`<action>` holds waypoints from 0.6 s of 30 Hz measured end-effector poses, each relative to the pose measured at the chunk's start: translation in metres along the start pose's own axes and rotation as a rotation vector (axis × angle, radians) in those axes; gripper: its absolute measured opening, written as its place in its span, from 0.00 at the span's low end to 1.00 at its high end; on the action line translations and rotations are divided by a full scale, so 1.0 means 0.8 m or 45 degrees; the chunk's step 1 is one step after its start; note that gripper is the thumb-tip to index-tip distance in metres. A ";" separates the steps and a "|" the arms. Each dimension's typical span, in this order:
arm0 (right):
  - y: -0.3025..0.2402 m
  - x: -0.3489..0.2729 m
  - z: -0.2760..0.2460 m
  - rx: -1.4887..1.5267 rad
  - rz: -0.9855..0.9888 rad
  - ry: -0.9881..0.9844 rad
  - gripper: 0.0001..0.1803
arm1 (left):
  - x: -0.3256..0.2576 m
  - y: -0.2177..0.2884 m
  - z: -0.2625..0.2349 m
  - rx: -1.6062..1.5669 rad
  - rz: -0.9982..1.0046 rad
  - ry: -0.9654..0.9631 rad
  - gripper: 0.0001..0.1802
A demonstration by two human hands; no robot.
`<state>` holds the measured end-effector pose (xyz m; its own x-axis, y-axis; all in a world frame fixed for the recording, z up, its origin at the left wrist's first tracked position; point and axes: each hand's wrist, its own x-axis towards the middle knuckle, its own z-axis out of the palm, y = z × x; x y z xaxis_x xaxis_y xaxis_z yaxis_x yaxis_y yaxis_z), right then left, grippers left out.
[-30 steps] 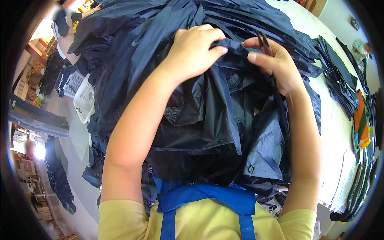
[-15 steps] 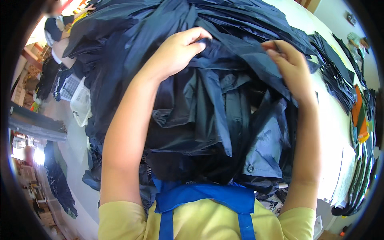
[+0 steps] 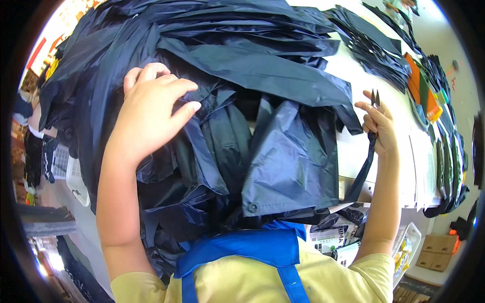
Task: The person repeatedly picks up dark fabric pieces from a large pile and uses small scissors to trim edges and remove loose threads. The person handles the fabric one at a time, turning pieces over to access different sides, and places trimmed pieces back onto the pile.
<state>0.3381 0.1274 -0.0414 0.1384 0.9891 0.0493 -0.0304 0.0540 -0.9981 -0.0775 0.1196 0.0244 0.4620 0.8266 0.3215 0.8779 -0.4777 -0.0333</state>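
Note:
Dark navy, shiny fabric [image 3: 192, 50] lies heaped over the table in long folds. Above its left part is my left hand [image 3: 154, 108], fingers spread and thumb apart, with nothing held; whether it touches the cloth is unclear. A pair of small pointed snips [image 3: 375, 98] sticks up from my right hand [image 3: 381, 126], whose fingers are closed round it. From that hand hangs a dark strap [image 3: 362, 174]. Between my arms a loose fabric panel [image 3: 295, 156] droops toward me, with a round snap or eyelet [image 3: 252, 207] at its lower corner.
White tabletop [image 3: 353, 156] shows at right. Beyond it lie stacked dark strips [image 3: 371, 43] and an orange piece [image 3: 422, 86]. A white plastic basket [image 3: 77, 182] stands at left, another basket [image 3: 413, 242] at lower right, near cardboard boxes [image 3: 437, 251].
My left hand has let go of the cloth, opened and moved left. The right hand has moved away from the fabric, lower, and its snips now show. The whole view has shifted.

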 end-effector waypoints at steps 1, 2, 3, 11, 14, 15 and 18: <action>-0.006 -0.005 0.002 -0.099 -0.021 0.035 0.23 | 0.003 0.013 -0.002 0.028 0.009 0.003 0.15; 0.010 -0.001 -0.015 -0.250 -0.047 0.122 0.24 | 0.008 0.027 -0.003 0.056 0.029 0.010 0.17; 0.024 -0.003 -0.021 -0.512 -0.043 0.241 0.24 | 0.010 0.035 -0.007 0.085 0.027 -0.036 0.18; -0.013 -0.064 0.028 0.110 -0.128 0.052 0.24 | 0.036 0.082 -0.012 -0.353 0.309 0.164 0.27; -0.032 -0.100 0.062 0.024 -0.212 -0.087 0.25 | 0.048 0.132 -0.003 -0.985 0.504 0.129 0.32; -0.035 -0.112 0.073 0.131 -0.227 -0.225 0.26 | 0.047 0.150 -0.001 -0.959 0.521 0.154 0.33; -0.048 -0.135 0.093 0.171 -0.264 -0.441 0.28 | 0.048 0.176 0.016 -0.927 0.464 0.150 0.22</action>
<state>0.2510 0.0290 -0.0054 -0.1848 0.9418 0.2810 -0.1690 0.2512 -0.9531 0.0651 0.0877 0.0201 0.6502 0.5651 0.5079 0.3549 -0.8169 0.4545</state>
